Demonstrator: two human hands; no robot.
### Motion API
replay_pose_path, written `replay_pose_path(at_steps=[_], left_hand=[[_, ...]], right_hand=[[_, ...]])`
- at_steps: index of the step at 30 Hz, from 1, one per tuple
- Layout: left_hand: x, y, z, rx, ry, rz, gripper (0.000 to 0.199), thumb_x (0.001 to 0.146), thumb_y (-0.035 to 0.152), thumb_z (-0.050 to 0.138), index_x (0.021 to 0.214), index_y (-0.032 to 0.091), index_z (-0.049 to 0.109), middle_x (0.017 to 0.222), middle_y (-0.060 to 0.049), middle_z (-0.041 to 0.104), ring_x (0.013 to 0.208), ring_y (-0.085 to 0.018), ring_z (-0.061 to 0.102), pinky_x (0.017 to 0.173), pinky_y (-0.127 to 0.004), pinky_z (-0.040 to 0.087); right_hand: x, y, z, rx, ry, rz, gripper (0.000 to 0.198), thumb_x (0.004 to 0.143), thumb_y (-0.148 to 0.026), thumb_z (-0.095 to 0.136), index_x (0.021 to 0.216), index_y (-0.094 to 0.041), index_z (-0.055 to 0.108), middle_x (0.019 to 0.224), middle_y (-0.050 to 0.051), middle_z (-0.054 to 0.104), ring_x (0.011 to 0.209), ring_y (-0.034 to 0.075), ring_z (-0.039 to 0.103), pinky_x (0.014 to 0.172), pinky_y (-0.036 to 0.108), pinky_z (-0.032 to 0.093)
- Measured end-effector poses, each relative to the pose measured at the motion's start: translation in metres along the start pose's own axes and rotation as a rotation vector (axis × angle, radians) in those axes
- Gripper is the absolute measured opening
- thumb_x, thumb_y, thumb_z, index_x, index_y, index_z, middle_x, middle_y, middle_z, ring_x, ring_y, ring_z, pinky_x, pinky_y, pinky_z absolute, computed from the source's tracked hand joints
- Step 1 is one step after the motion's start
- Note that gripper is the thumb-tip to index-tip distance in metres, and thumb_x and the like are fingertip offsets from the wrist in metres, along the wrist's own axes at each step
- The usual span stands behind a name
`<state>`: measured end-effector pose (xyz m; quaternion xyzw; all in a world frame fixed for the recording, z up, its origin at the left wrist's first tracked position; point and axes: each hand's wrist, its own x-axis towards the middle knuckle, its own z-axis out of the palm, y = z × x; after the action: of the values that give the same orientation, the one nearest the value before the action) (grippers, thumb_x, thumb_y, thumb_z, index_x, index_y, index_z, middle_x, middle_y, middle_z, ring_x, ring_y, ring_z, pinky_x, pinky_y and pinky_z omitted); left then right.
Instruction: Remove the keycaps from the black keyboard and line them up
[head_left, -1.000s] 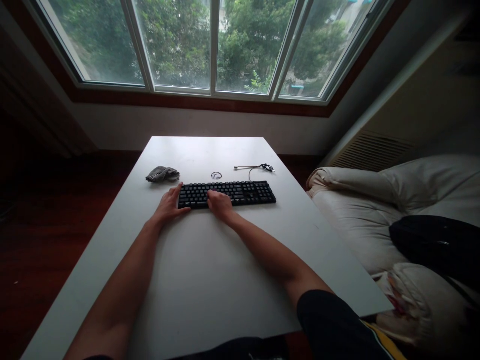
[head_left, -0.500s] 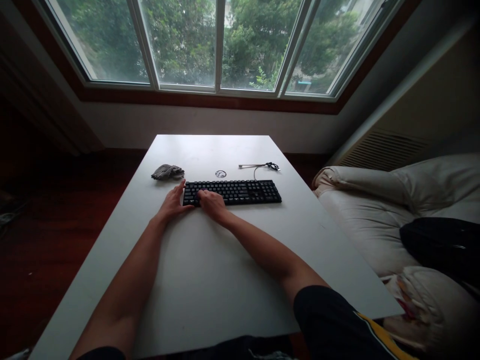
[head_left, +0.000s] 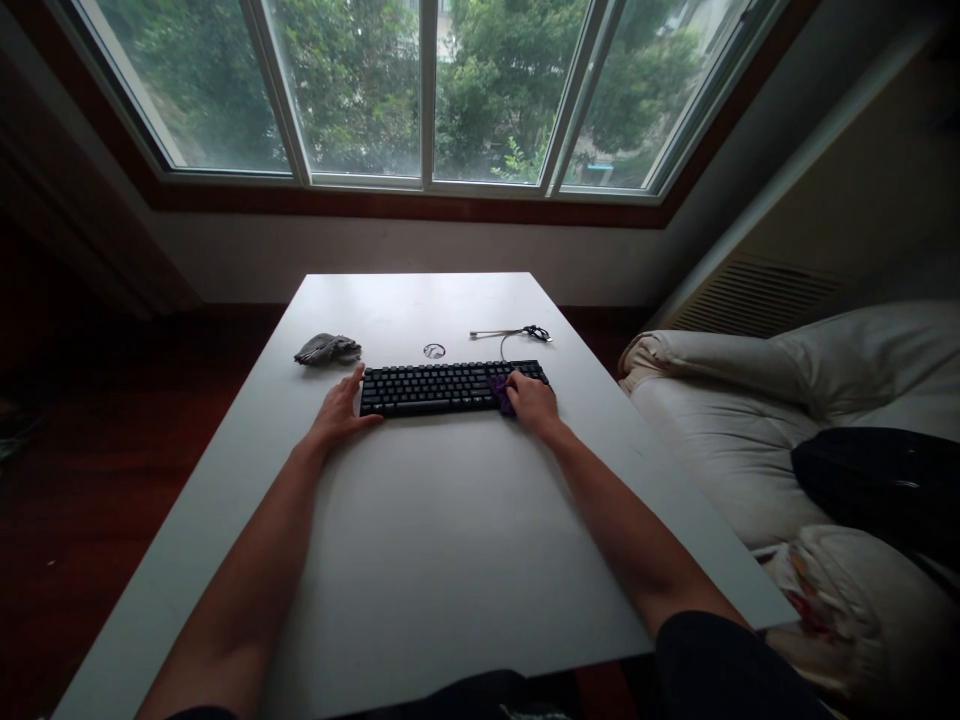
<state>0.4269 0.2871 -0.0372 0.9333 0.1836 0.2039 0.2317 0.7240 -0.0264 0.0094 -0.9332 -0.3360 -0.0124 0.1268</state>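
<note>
A black keyboard point(head_left: 431, 388) lies flat across the white table. My left hand point(head_left: 341, 412) spans its left end, thumb along the front edge and fingers at the back corner, bracing it. Toward the right end of the keys, my right hand point(head_left: 532, 402) is closed on a small crumpled purple cloth point(head_left: 501, 394) and presses it down on the keyboard. Part of the cloth and the number keys are hidden beneath that hand. Behind the left end sits a crumpled grey cloth point(head_left: 328, 350).
Beyond the keyboard lie a small round thing with a dark rim point(head_left: 434, 351), a thin stick-like thing point(head_left: 491, 333) and a bundled black cable point(head_left: 535, 333). The white table point(head_left: 442, 540) stands before a window. To the right is a pale sofa point(head_left: 697, 420) holding a dark bag point(head_left: 877, 480).
My right hand has slid from the left part of the keyboard to its right part, with the purple cloth. My left hand stays at the left end. The view has shifted slightly.
</note>
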Motion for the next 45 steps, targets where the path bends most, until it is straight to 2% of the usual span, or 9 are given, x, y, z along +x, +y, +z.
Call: replay_pose_path(at_steps=[3, 7, 13, 19, 24, 28, 34, 40, 45], left_hand=[[0.001, 0.001, 0.001, -0.001, 0.002, 0.008, 0.115, 0.073, 0.055, 0.081, 0.164, 0.031, 0.015, 0.148, -0.013, 0.050, 0.134, -0.037, 0.051, 0.113, -0.055, 0.039], [0.002, 0.002, 0.003, 0.008, -0.002, 0.010, 0.114, 0.074, 0.056, 0.080, 0.164, 0.032, 0.014, 0.148, -0.012, 0.050, 0.133, -0.037, 0.051, 0.113, -0.055, 0.039], [0.002, 0.005, 0.006, 0.041, 0.000, 0.032, 0.112, 0.076, 0.057, 0.077, 0.165, 0.032, 0.013, 0.150, -0.012, 0.047, 0.135, -0.038, 0.049, 0.114, -0.055, 0.037], [0.004, 0.006, 0.008, 0.077, 0.002, 0.036, 0.111, 0.077, 0.058, 0.076, 0.164, 0.033, 0.012, 0.152, -0.012, 0.044, 0.136, -0.039, 0.047, 0.115, -0.056, 0.036], [0.004, 0.011, 0.008, 0.106, -0.004, 0.046, 0.110, 0.078, 0.058, 0.075, 0.165, 0.031, 0.013, 0.156, -0.013, 0.040, 0.139, -0.039, 0.044, 0.116, -0.055, 0.036], [0.005, 0.011, 0.008, 0.111, 0.000, 0.049, 0.109, 0.078, 0.057, 0.075, 0.164, 0.030, 0.014, 0.154, -0.013, 0.042, 0.138, -0.039, 0.046, 0.116, -0.055, 0.037], [0.005, 0.008, 0.009, 0.105, 0.005, 0.046, 0.110, 0.078, 0.057, 0.075, 0.165, 0.031, 0.013, 0.155, -0.013, 0.042, 0.139, -0.039, 0.045, 0.117, -0.056, 0.036], [0.004, 0.008, 0.009, 0.097, 0.003, 0.034, 0.111, 0.078, 0.059, 0.075, 0.165, 0.031, 0.013, 0.155, -0.013, 0.042, 0.139, -0.039, 0.045, 0.117, -0.055, 0.036], [0.004, 0.008, 0.009, 0.084, 0.010, 0.028, 0.110, 0.077, 0.058, 0.075, 0.165, 0.032, 0.014, 0.155, -0.012, 0.042, 0.139, -0.039, 0.045, 0.117, -0.055, 0.036]], right_hand=[[0.016, 0.046, -0.016, 0.024, 0.171, 0.117, 0.021, 0.100, -0.027, 0.050, 0.112, -0.021, 0.066, 0.099, 0.010, 0.072, 0.087, 0.022, 0.063, 0.074, 0.031, 0.040], [0.031, 0.079, -0.025, 0.035, 0.398, 0.078, 0.023, 0.100, -0.025, 0.046, 0.112, -0.017, 0.065, 0.115, 0.015, 0.066, 0.103, 0.023, 0.056, 0.080, 0.032, 0.041], [0.027, 0.039, 0.003, 0.003, 0.149, -0.008, 0.023, 0.098, -0.021, 0.048, 0.112, -0.018, 0.066, 0.113, 0.012, 0.067, 0.102, 0.023, 0.059, 0.085, 0.032, 0.044], [0.014, -0.004, 0.018, 0.017, 0.067, -0.283, 0.020, 0.100, -0.025, 0.052, 0.108, -0.020, 0.070, 0.112, 0.010, 0.067, 0.109, 0.023, 0.056, 0.096, 0.033, 0.043], [0.018, 0.009, 0.007, -0.012, 0.007, -0.408, 0.021, 0.100, -0.025, 0.053, 0.111, -0.020, 0.071, 0.115, 0.009, 0.067, 0.110, 0.024, 0.055, 0.097, 0.034, 0.040], [0.020, 0.017, -0.002, -0.091, 0.011, -0.357, 0.020, 0.099, -0.023, 0.053, 0.107, -0.018, 0.071, 0.111, 0.011, 0.068, 0.108, 0.025, 0.055, 0.096, 0.036, 0.037], [0.014, 0.006, 0.004, 0.047, -0.013, -0.471, 0.023, 0.101, -0.025, 0.052, 0.109, -0.021, 0.072, 0.113, 0.008, 0.069, 0.107, 0.022, 0.058, 0.096, 0.032, 0.038], [0.016, 0.014, 0.007, -0.034, 0.102, -0.331, 0.021, 0.098, -0.025, 0.054, 0.106, -0.018, 0.072, 0.109, 0.011, 0.070, 0.108, 0.026, 0.057, 0.101, 0.038, 0.036], [0.017, 0.012, 0.011, 0.146, 0.026, -0.423, 0.021, 0.099, -0.023, 0.052, 0.107, -0.021, 0.071, 0.115, 0.007, 0.070, 0.109, 0.021, 0.059, 0.097, 0.031, 0.041]])
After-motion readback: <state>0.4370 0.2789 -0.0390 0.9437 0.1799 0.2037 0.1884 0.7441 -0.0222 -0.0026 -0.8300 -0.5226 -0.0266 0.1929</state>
